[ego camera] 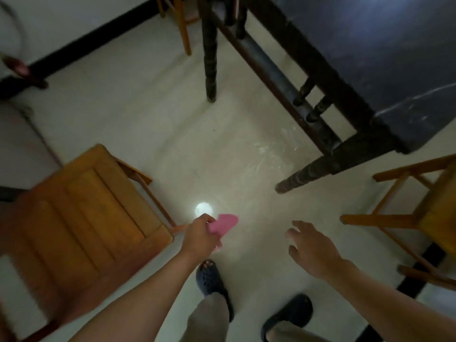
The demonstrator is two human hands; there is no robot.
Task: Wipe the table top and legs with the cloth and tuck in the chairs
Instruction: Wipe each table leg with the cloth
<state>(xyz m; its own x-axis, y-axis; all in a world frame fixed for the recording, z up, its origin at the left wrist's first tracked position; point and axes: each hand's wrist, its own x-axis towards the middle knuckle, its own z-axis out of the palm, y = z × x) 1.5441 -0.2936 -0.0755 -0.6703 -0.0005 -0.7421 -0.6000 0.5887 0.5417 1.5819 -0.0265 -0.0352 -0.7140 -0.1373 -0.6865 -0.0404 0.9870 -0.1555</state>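
Pale floor [148,114], smooth, glossy; round bright light reflection [203,209] near centre. White scuff marks [269,154] just beside near leg of dark bench [385,58]. Bench legs [299,175] turned, dark, standing on floor, upper right. Wooden chair [81,208] standing lower left, well apart from bench. Second wooden chair [419,208] at right edge, near bench corner. Two dark slippers [211,280] planted on floor, bottom centre. Black stripe [81,43] along far wall base.

Dark perforated slippers [211,277] stand on a pale floor [138,114], where a bright round glare [203,209] shines; a black baseboard [81,43] lines the far wall.
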